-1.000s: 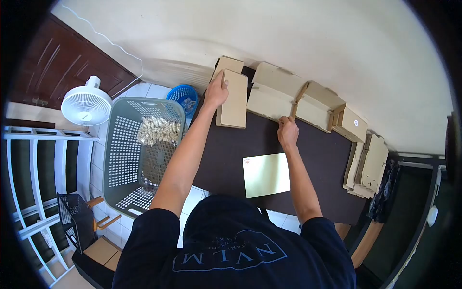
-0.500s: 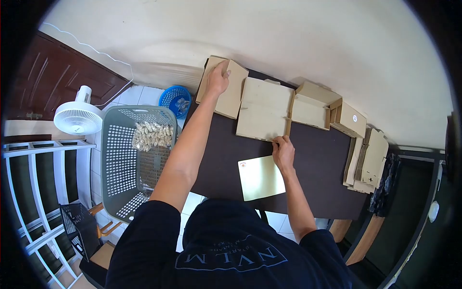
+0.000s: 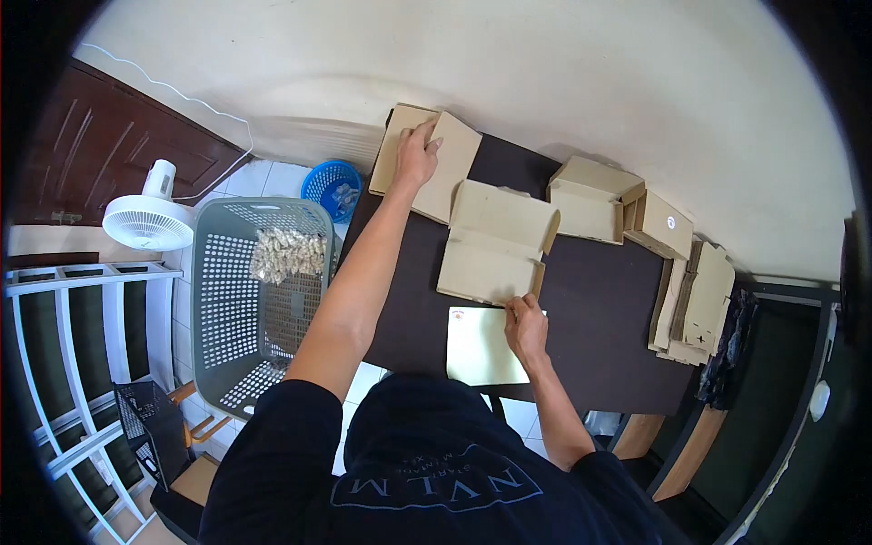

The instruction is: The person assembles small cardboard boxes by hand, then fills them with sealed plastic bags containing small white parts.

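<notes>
Box: open cardboard box on the table, just ahead of the right hand.
Right hand: right hand pinches the box's near edge.
Left hand: left hand lies flat on a folded carton.
Sheet: pale sheet under the right hand.
Basket: grey basket beside the left arm.

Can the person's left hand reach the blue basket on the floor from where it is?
Probably yes. The left hand rests on the flat cardboard stack at the table's far left corner, and the blue basket sits just beyond that edge, lower down, with nothing visible between them. It would need a downward stretch.
</notes>
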`<state>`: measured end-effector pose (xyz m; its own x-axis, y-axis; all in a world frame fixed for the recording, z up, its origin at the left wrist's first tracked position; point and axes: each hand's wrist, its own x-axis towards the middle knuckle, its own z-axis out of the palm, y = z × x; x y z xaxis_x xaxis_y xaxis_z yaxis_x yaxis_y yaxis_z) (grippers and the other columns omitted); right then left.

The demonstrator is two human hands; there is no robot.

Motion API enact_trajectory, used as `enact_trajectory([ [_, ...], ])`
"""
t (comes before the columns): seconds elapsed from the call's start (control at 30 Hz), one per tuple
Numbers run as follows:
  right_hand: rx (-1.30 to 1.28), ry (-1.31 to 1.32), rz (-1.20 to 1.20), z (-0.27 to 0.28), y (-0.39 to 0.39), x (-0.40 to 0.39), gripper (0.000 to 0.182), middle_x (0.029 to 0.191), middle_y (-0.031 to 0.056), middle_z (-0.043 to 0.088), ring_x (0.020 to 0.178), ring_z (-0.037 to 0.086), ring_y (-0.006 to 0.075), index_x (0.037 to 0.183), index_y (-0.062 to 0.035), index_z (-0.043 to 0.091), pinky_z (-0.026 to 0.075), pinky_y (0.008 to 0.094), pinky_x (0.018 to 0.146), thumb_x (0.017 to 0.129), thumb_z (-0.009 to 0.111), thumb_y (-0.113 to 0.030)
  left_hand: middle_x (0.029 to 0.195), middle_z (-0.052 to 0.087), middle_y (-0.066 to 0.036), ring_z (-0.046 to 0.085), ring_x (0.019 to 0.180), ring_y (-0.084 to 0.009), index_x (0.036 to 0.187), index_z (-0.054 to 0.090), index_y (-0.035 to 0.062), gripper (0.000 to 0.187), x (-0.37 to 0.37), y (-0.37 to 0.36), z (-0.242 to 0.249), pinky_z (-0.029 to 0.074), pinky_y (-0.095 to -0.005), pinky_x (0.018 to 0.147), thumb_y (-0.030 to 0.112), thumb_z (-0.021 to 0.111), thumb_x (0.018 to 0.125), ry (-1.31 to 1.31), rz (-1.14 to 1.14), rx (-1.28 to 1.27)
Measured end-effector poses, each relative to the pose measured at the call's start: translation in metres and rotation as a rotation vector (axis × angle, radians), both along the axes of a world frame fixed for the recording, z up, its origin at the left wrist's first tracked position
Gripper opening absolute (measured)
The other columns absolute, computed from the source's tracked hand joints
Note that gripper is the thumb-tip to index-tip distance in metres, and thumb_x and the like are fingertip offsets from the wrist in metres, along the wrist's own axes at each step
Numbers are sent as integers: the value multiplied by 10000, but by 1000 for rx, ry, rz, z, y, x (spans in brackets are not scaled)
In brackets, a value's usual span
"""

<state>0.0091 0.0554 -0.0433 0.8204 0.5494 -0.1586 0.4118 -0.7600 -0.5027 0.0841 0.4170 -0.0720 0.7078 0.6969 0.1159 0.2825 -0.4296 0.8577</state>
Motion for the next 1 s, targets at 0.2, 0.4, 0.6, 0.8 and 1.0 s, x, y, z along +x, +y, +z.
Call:
enact_trajectory([
  [0.2,48,4,-33,2,-4,-5,78,894,156,611,753,646,394,881,-17,668,524,463,671,806,646,-17,1147,561,-178,573,1046,-342,1258,566,65,407,16,-21,-3,471,-415,909,61,620,855,-5,-2,239],
  [0.4,51,-17,-71,8,-8,-8,79,886,163,611,761,649,387,877,-18,673,522,451,674,802,651,-10,1247,477,-224,429,1187,-382,1250,557,75,484,-25,-65,45,398,-478,962,12,597,772,398,-258,448],
  [0.6,67,-33,-104,2,-25,-6,76,876,163,604,739,641,374,878,-12,675,519,430,673,804,660,-12,1418,322,-259,296,1319,-427,1358,471,142,694,-45,-86,46,303,-537,1062,-34,615,702,537,-502,312],
  [0.8,75,-56,-95,1,-25,-5,85,870,157,601,727,638,365,888,-4,676,518,415,678,804,663,-9,1392,390,-160,305,1315,-363,1356,493,200,707,-57,-91,23,319,-542,966,-15,644,699,460,-515,676],
  [1.0,82,-27,-93,-2,-29,-4,83,906,162,615,756,643,393,891,-18,678,525,443,691,818,647,-43,1431,382,-148,331,1308,-351,1366,494,205,735,-54,-82,15,334,-517,946,1,707,693,538,-375,686],
])
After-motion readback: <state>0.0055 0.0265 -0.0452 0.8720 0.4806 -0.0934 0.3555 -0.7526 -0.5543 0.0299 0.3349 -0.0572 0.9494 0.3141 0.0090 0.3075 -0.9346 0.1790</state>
